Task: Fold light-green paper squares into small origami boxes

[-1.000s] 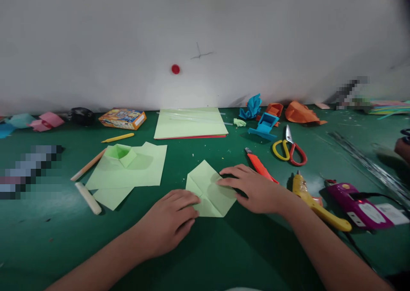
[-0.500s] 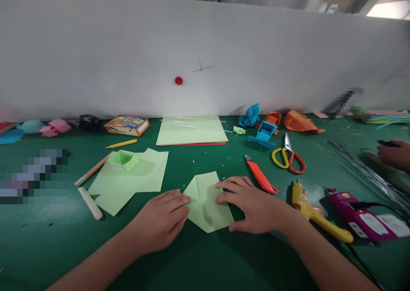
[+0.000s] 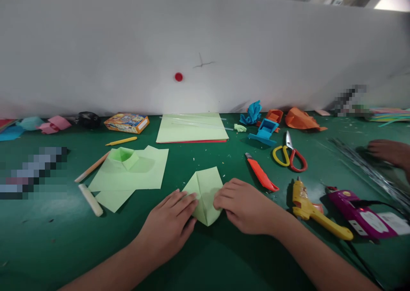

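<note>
A pale green sheet of paper (image 3: 206, 188), creased down its middle, lies on the table in front of me. My left hand (image 3: 173, 220) rests on its left side, fingers stretched out and pressing it flat. On the right, my right hand (image 3: 243, 205) has its fingers curled together on the paper's edge, which is lifted and bent inward; the fingertips are partly hidden. Up and left, a folded green paper ring (image 3: 124, 157) sits on more green sheets (image 3: 149, 177). A red utility knife (image 3: 261, 173) lies beyond my right hand.
Right of me are scissors (image 3: 290, 154), a yellow glue gun (image 3: 317, 214) and a purple power strip (image 3: 360, 214) with a cord. Another person's hand (image 3: 389, 152) is at the far right. A paper stack (image 3: 192, 130) lies by the wall; a white stick (image 3: 90, 200) lies left.
My right hand has gone from spread flat to pinching the paper's right edge, bending it inward. My left fingers have slid further onto the paper. The other person's hand no longer shows the black object.
</note>
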`<state>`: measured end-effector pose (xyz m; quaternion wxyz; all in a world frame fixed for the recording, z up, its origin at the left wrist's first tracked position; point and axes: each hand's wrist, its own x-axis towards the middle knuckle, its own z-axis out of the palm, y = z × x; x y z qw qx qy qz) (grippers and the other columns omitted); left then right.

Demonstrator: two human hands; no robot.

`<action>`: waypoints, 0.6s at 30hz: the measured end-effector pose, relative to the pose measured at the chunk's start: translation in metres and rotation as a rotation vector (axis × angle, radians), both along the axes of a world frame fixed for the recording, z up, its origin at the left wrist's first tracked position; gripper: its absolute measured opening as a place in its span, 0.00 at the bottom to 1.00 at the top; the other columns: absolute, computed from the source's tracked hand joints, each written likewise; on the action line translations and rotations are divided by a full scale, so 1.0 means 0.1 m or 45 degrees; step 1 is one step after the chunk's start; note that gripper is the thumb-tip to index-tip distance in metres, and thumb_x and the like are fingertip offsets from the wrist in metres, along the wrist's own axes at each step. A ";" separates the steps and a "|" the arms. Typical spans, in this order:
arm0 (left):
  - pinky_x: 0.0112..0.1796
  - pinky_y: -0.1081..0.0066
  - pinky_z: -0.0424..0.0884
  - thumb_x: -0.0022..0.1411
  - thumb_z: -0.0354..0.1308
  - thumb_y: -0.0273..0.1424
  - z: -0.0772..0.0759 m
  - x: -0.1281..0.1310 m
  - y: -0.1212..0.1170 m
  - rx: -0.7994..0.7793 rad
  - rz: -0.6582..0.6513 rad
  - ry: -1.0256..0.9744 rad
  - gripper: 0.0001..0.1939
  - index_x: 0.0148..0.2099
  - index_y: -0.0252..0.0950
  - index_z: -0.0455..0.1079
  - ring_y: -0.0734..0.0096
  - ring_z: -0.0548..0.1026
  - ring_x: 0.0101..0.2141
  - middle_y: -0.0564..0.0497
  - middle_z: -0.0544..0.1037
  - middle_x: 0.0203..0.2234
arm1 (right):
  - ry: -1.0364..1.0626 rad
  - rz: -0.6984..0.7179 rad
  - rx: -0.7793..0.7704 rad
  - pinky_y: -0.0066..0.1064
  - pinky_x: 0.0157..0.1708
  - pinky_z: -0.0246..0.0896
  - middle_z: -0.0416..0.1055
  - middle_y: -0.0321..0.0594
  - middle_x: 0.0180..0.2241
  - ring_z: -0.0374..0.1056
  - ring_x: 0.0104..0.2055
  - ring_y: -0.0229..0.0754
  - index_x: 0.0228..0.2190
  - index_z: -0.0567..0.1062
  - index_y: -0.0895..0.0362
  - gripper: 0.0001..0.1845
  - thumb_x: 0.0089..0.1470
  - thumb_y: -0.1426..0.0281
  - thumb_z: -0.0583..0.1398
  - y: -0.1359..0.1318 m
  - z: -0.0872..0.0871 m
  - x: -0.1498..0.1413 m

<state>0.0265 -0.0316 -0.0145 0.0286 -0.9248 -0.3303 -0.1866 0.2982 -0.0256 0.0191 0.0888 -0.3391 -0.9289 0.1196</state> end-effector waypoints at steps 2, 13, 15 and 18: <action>0.58 0.54 0.72 0.74 0.49 0.34 -0.02 -0.01 0.02 -0.007 0.000 0.016 0.19 0.59 0.36 0.74 0.57 0.77 0.54 0.47 0.79 0.55 | -0.010 -0.019 0.015 0.39 0.47 0.54 0.76 0.41 0.42 0.67 0.45 0.46 0.39 0.72 0.54 0.14 0.53 0.81 0.56 0.02 -0.01 0.02; 0.61 0.53 0.69 0.72 0.53 0.35 -0.01 -0.10 0.14 -0.113 -0.014 0.123 0.22 0.65 0.36 0.69 0.55 0.69 0.62 0.48 0.71 0.63 | 0.141 -0.027 -0.050 0.40 0.51 0.57 0.76 0.40 0.46 0.67 0.50 0.45 0.41 0.72 0.53 0.16 0.59 0.83 0.53 0.15 -0.10 0.12; 0.61 0.51 0.70 0.72 0.52 0.35 0.00 -0.10 0.16 -0.125 -0.030 0.138 0.23 0.65 0.35 0.68 0.54 0.69 0.63 0.48 0.70 0.64 | 0.183 -0.008 -0.047 0.41 0.53 0.58 0.76 0.40 0.46 0.67 0.50 0.45 0.42 0.72 0.53 0.16 0.59 0.83 0.53 0.16 -0.13 0.12; 0.62 0.50 0.69 0.72 0.52 0.35 0.00 -0.12 0.17 -0.144 -0.045 0.133 0.24 0.66 0.36 0.66 0.54 0.69 0.63 0.48 0.70 0.64 | 0.296 0.005 -0.023 0.41 0.52 0.62 0.75 0.43 0.48 0.68 0.51 0.45 0.46 0.70 0.53 0.17 0.60 0.83 0.53 0.16 -0.17 0.12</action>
